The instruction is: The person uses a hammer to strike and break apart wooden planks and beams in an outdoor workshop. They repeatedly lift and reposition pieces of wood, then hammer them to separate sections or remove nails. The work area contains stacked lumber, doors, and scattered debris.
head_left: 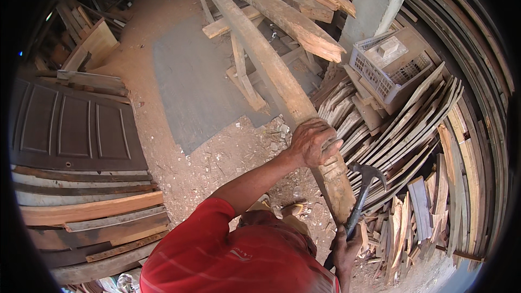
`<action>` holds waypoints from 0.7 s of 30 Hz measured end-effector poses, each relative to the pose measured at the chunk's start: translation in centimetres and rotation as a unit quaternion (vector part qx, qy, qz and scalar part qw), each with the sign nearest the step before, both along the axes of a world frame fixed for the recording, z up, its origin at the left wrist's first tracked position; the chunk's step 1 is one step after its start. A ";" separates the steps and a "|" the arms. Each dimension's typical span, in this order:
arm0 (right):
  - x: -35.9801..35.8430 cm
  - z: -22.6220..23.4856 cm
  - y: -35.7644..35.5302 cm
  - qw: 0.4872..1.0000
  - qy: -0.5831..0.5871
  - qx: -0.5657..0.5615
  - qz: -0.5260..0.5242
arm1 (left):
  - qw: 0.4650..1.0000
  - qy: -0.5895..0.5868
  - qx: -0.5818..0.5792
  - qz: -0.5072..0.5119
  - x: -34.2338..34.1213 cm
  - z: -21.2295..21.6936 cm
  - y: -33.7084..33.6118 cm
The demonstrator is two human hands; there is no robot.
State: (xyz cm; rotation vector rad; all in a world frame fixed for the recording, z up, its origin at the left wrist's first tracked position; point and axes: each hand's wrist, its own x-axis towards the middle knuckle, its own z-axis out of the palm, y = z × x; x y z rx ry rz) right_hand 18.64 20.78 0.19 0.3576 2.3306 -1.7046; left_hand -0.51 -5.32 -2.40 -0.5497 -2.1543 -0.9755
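A long wooden beam (266,65) slopes from the far upper left down toward me, its near end beside my right hand. My left hand (315,142) is closed on top of the beam, fingers curled and thumb laid along them; whatever it may hold is hidden. Low by the near end, my right hand (345,249) is wrapped round the dark handle of a claw hammer (358,206). The hammer's metal head points up and away, just right of the beam.
Further beams (287,19) lie on wooden trestles (241,76) ahead. At right, a plastic crate (380,84) sits above stacked wood strips (401,125), near a concrete post (374,5). A panelled brown door (76,125) and stacked boards (92,206) occupy the left. Chips litter the ground.
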 end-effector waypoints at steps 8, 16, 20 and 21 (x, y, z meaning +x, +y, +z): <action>0.0 -0.2 -6.8 0.968 0.176 -0.171 -0.054 | 0.999 -0.029 0.009 -0.026 -0.1 -0.2 -0.2; -3.7 2.7 -13.2 0.911 0.245 -0.330 -0.007 | 0.998 0.012 0.055 -0.018 -0.1 -0.9 -0.1; -5.6 3.5 -16.9 0.914 0.228 -0.332 0.055 | 0.995 -0.025 0.085 -0.033 -0.3 -0.6 -0.6; -6.2 3.3 -17.8 0.915 0.234 -0.318 0.085 | 0.993 -0.059 0.088 -0.044 -0.3 -0.4 -0.9</action>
